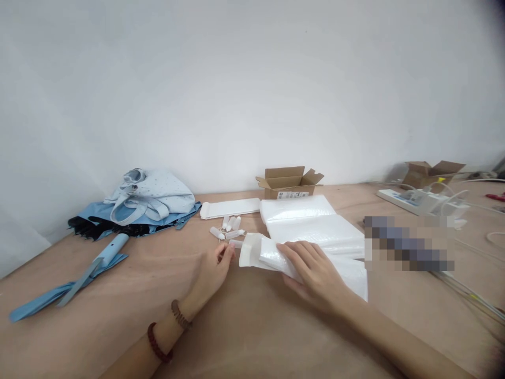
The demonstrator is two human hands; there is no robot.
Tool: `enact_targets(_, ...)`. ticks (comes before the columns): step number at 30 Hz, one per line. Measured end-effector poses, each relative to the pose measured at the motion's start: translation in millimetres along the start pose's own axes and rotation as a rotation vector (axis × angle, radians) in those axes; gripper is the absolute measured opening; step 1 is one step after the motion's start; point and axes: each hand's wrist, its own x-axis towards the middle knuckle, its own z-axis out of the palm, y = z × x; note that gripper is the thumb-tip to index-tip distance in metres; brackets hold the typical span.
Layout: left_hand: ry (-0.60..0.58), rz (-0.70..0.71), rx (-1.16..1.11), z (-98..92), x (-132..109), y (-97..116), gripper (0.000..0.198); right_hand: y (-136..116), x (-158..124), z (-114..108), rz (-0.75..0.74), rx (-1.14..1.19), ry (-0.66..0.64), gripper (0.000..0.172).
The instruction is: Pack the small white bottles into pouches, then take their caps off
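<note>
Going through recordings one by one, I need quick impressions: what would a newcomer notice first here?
Probably the activity near the centre: the right hand grips white packaging, while the left hand is close beside small translucent bottles. Next, at the left, the blue umbrella with a pale blue bag on top.

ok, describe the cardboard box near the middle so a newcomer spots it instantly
Follow the brown table back to the pale wall. Near the middle, just behind the shiny plastic sheets beyond the right hand, stands the open cardboard box. Its printed white label sets it apart from the other open box at right.
</note>
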Motion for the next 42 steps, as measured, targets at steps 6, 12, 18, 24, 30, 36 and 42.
enact_targets(6, -0.051, 0.476, 0.407, -8.4, 11, -14, 0.024, 1, 1, -2, 0.044, 0.022, 0.023, 0.045)
enact_targets(12, -0.116, 0.525, 0.567, -3.6, 13, -28, 0.032, 0, 1, -1, 0.06, 0.033, 0.016, 0.045)
enact_targets(18, -0.083, 0.415, 0.517, -12.0, 15, -23, 0.014, 0, 0, 0, 0.083, 0.058, 0.005, 0.045)
enact_targets(24, -0.098, 0.241, 0.484, -22.9, 15, -26, 0.021, 0, -2, 2, 0.12, 0.077, -0.009, 0.045)
enact_targets(30, 0.071, 0.101, 0.333, -43.5, 24, -16, 0.025, -1, -2, 2, 0.158, 0.117, -0.046, 0.047)
enact_targets(36, 0.072, -0.036, -0.209, -54.7, 25, 0, 0.04, -4, 0, 0, 0.198, 0.188, -0.074, 0.044)
enact_targets(42, -0.147, 0.003, -0.113, -31.6, 9, 3, 0.034, -7, 2, -1, 0.208, 0.23, -0.089, 0.042)
